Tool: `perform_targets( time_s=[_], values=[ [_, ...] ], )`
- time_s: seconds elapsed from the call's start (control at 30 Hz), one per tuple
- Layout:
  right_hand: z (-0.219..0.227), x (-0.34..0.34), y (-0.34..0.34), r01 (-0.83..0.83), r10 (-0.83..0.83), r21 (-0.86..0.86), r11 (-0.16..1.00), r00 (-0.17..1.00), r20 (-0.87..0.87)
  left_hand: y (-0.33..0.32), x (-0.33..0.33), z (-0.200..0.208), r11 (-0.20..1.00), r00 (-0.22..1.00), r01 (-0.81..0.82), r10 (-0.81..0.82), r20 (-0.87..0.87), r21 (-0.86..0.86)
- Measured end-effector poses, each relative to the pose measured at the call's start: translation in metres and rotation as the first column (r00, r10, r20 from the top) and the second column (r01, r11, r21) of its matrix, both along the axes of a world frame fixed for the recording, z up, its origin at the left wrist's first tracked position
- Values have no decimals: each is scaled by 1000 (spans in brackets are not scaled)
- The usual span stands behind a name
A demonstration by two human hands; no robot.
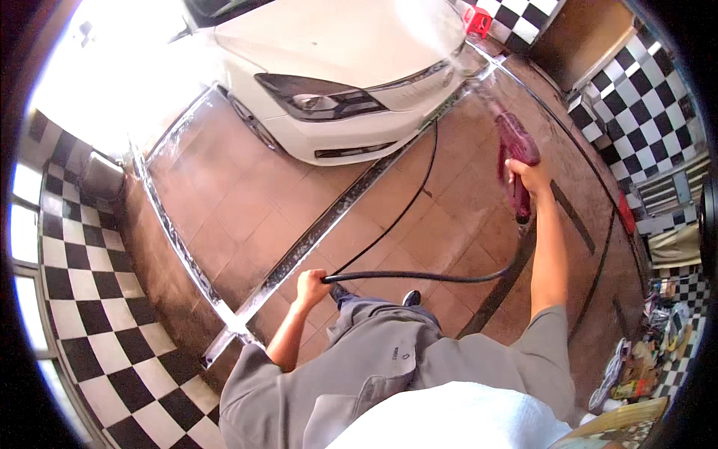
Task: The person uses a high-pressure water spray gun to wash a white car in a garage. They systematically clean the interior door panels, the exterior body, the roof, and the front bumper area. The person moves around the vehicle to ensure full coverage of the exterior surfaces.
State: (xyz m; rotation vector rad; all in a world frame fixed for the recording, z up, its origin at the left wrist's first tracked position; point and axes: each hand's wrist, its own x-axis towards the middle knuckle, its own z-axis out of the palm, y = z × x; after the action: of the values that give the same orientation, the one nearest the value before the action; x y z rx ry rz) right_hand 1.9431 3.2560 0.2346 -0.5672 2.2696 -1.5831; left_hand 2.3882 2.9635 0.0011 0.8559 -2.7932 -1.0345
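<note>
My right hand (pixel 529 176) is closed round the grip of a dark red pressure washer gun (pixel 517 139), held out at arm's length and pointing away toward the front of a white car (pixel 318 49). A pale mist of water (pixel 434 26) drifts over the bonnet's right side. From the gun's lower end a black hose (pixel 426 277) curves left to my left hand (pixel 311 287), whose fingers wrap round it near my waist. Beyond that hand the hose runs along the floor toward the car's bumper. The car's headlight (pixel 318 99) faces me.
Brown floor tiles (pixel 217 217) look wet. A metal-edged drain channel (pixel 299 247) crosses them diagonally toward the car. Checkered walls (pixel 97 299) stand on both sides. A red stool (pixel 477 21) is at the far right, and assorted clutter (pixel 643 359) lies along the near right wall.
</note>
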Motion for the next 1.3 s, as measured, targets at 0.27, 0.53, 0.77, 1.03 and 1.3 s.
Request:
perform_targets(
  time_s=[0.27,0.53,0.77,1.03,1.3],
  values=[
    [-46,-26,156,219,-209,163,962,975,-76,124,-88,20,988,980,155,-152,130,-17],
    [-206,28,223,-309,294,189,932,950,103,193,-153,29,928,906,373,-359,224,-20],
    [-214,-83,248,435,-476,275,857,873,104,196,-211,9,949,910,312,-286,300,-43],
    [-203,-158,248,43,-55,184,982,997,57,172,-343,8,919,899,373,-325,293,-126],
    [-243,-226,266,-106,99,174,979,994,48,235,-418,9,868,813,495,-471,343,20]
  ],
)
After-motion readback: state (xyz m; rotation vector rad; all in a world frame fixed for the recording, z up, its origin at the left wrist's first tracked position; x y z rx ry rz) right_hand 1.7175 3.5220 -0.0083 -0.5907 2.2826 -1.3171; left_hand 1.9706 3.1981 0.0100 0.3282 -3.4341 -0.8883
